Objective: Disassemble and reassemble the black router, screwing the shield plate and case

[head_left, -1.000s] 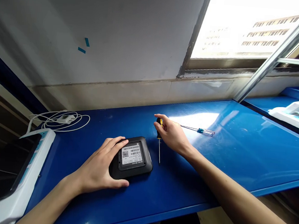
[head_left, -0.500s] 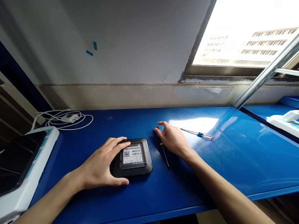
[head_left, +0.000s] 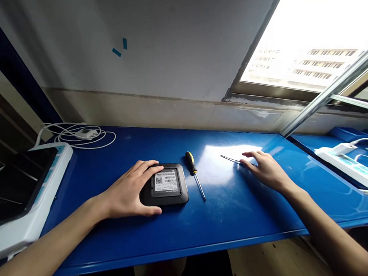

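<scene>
My left hand (head_left: pixel 132 188) is spread over the left side of a flat black device (head_left: pixel 144 196), fingers at its far edge and thumb at its near edge, holding it against the table. A printed label with a QR code (head_left: pixel 166 181) faces up on it. My right hand (head_left: pixel 266 169) is over the handle end of a thin screwdriver (head_left: pixel 229 158), index finger and thumb stretched apart; the handle is mostly hidden under the hand. Between the hands lies a yellow-and-black screwdriver (head_left: pixel 190 162), its shaft pointing toward me.
On the left, a white power strip (head_left: pixel 42 212) carries a dark phone-like slab (head_left: pixel 11 188). Behind it lie a coiled white cable and an adapter (head_left: pixel 87 134). Another power strip (head_left: pixel 350 166) and a blue tray (head_left: pixel 346 133) are on the right. The blue table (head_left: pixel 150 241) ends at a front edge.
My right hand has left the yellow-and-black screwdriver and moved right to the thin screwdriver, covering its handle. The left hand stays on the black device. The view has shifted slightly.
</scene>
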`<control>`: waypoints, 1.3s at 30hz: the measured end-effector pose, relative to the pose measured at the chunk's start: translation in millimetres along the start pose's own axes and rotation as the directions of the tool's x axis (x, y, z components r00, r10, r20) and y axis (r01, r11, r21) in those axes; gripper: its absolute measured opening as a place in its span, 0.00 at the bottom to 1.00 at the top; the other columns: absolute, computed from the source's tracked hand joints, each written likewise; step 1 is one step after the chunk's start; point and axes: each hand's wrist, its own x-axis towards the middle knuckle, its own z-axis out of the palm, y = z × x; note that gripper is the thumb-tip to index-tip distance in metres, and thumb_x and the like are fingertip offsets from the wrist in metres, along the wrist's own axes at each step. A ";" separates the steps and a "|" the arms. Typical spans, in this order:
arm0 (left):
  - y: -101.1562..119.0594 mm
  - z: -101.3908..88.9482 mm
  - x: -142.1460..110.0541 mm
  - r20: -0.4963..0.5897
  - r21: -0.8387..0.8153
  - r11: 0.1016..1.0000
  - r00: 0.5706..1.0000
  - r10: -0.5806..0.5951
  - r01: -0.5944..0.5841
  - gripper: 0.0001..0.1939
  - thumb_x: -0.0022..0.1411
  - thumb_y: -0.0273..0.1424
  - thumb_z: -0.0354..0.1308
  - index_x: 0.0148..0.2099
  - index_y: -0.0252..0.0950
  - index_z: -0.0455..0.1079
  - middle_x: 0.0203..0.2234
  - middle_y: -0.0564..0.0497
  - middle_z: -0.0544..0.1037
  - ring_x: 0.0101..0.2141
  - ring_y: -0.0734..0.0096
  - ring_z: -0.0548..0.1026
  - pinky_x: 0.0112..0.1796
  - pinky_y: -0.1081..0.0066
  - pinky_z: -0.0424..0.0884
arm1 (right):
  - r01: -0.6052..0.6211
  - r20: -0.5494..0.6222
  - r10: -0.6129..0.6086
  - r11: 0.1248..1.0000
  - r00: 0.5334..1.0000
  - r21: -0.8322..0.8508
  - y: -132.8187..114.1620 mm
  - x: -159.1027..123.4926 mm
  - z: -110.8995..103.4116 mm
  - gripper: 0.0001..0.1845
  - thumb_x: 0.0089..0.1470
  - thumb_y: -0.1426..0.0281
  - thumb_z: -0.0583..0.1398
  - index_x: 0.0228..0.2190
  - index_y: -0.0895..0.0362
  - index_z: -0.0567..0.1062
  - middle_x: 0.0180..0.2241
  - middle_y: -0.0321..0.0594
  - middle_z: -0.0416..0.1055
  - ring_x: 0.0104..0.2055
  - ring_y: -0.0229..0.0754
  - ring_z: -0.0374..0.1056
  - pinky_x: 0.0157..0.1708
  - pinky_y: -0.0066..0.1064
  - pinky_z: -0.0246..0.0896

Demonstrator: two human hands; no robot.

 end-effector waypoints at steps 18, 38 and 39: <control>4.0 8.1 -4.4 -0.091 0.037 0.998 0.995 0.050 -0.047 0.49 0.52 0.56 0.70 0.70 0.46 0.58 0.67 0.43 0.63 0.63 0.39 0.64 0.59 0.41 0.68 | -0.040 0.149 -0.041 0.865 0.988 0.501 -103.3 -73.5 -73.1 0.25 0.58 0.45 0.61 0.37 0.54 0.80 0.25 0.37 0.74 0.26 0.39 0.71 0.27 0.30 0.69; 8.0 1.2 -1.5 0.007 0.041 0.994 0.994 0.105 -0.105 0.51 0.53 0.58 0.68 0.71 0.40 0.57 0.68 0.40 0.61 0.65 0.42 0.61 0.62 0.44 0.66 | 0.190 0.174 -0.233 0.954 0.957 0.232 -125.9 -66.9 -69.3 0.27 0.63 0.45 0.56 0.35 0.55 0.80 0.22 0.37 0.76 0.22 0.38 0.71 0.23 0.30 0.66; 8.2 1.1 -1.4 0.007 0.040 0.994 0.995 0.104 -0.105 0.51 0.53 0.58 0.68 0.71 0.40 0.57 0.68 0.40 0.62 0.65 0.42 0.61 0.62 0.44 0.66 | 0.200 0.174 -0.242 0.953 0.955 0.229 -126.8 -66.8 -70.2 0.27 0.63 0.46 0.56 0.34 0.55 0.80 0.22 0.37 0.76 0.21 0.38 0.71 0.23 0.30 0.66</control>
